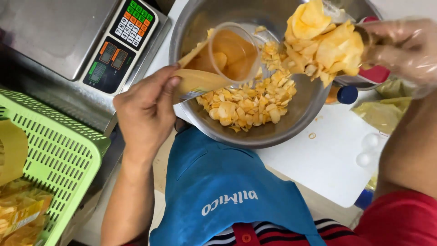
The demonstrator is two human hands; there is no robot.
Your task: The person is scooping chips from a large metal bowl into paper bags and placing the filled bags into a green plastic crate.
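Observation:
My left hand [146,109] holds a clear plastic bag [227,57] open over a steel bowl [273,132]; a few chips lie inside the bag. My right hand [403,48], in a thin clear glove, grips a heap of yellow chips [323,43] above the bowl, just right of the bag's mouth. More chips [248,102] lie in the bottom of the bowl.
A digital scale [82,36] with a steel platform and keypad stands at the upper left. A green plastic basket [59,155] with filled chip bags sits at the left edge. A white board [327,159] lies under the bowl. A blue-capped bottle [347,94] stands by the bowl's right rim.

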